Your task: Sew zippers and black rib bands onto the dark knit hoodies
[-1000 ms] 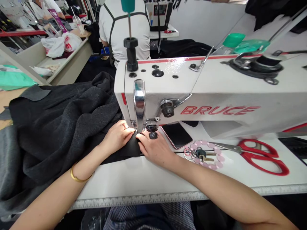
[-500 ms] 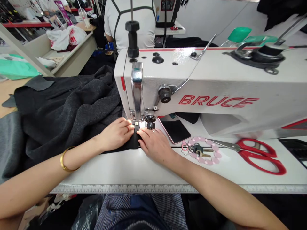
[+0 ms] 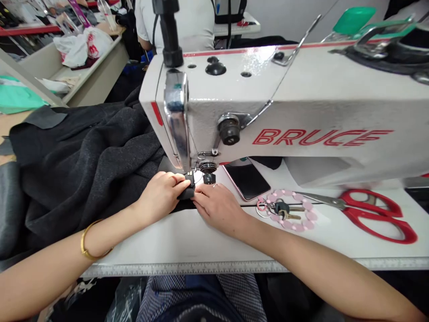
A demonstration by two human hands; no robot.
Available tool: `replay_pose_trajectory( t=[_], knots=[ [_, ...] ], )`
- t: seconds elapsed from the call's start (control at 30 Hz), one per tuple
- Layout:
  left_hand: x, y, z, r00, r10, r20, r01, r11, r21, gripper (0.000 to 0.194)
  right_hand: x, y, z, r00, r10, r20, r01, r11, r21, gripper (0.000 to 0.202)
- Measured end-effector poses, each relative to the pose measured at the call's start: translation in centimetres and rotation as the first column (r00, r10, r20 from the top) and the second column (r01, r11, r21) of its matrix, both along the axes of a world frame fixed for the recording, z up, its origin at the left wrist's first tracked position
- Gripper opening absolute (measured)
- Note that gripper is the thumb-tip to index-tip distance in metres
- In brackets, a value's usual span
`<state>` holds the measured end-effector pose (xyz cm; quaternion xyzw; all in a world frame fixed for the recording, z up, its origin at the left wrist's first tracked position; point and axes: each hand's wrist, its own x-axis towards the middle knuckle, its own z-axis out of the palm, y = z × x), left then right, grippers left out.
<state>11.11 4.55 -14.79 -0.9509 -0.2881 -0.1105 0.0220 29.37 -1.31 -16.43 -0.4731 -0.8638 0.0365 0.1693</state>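
The left hand's [image 3: 161,194] grip pinches a fold of cloth [image 3: 110,156] by the machine's [image 3: 284,85] needle area; the right hand's [image 3: 219,208] fingertips touch the fold's end, their grip unclear. The cloth spreads leftward over the tabletop [image 3: 161,250]. Earlier, the piece between the hands lay flatter.
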Motion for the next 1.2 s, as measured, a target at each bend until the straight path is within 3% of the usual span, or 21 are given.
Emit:
replay_pose_trajectory(
  t=[0.13,0.23,0.37,0.57,0.83,1.03,1.2],
  knots=[
    [0.9,0.0,0.3,0.999,-0.033,-0.019,0.034,0.996,0.079,0.028,-0.4,-0.4,-0.2,1.000,0.005,-0.005,-0.005,0.998,0.062,0.017],
    [1.4,-0.5,0.3,0.999,-0.014,0.049,0.010,0.996,0.085,0.027,-0.5,-0.7,-0.2,1.000,0.000,0.012,-0.001,0.997,0.080,0.015],
    [1.3,-1.1,-0.8,0.993,0.021,0.116,-0.031,0.996,0.088,0.029,-0.5,-0.8,-0.2,0.999,0.005,0.050,-0.010,0.995,0.097,0.015],
    [0.3,-0.9,-2.1,0.979,-0.065,0.196,0.038,0.990,0.135,0.027,-0.4,-0.8,0.0,0.997,0.012,0.071,-0.015,0.999,0.040,0.015],
    [0.1,0.6,-2.1,0.981,-0.067,0.184,0.044,0.991,0.124,0.027,-0.6,-0.6,0.2,0.999,-0.009,0.050,0.007,0.999,0.033,0.016],
    [-0.4,1.1,-1.9,0.964,-0.173,0.201,0.144,0.978,0.152,0.022,-0.6,-0.5,0.3,0.998,-0.009,0.054,0.007,1.000,0.025,0.017],
    [-0.3,1.4,-1.9,0.962,-0.180,0.205,0.145,0.974,0.171,0.021,-0.7,-0.5,0.3,0.999,-0.019,0.037,0.018,1.000,0.009,0.023]
  ],
)
